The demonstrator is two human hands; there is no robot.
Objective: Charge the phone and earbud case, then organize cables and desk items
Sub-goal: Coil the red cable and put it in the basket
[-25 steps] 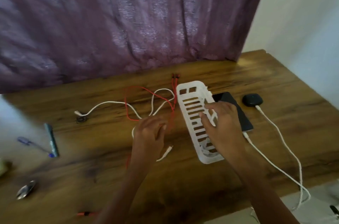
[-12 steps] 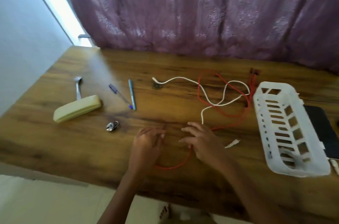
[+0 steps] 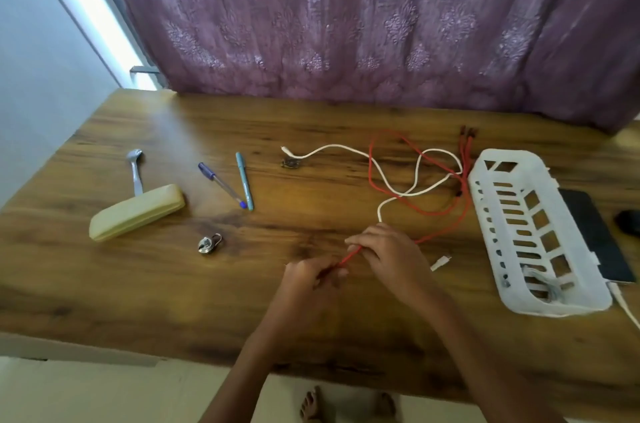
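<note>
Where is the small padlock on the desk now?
In the head view, the padlock lies left of centre, between the yellow case and the left hand.

No word, brand or number can be read anywhere on the wooden desk. The blue pen and teal pen at 9 o'clock, the padlock at 8 o'clock and the dark phone at 3 o'clock are too small or blurred to show any marking.
</note>
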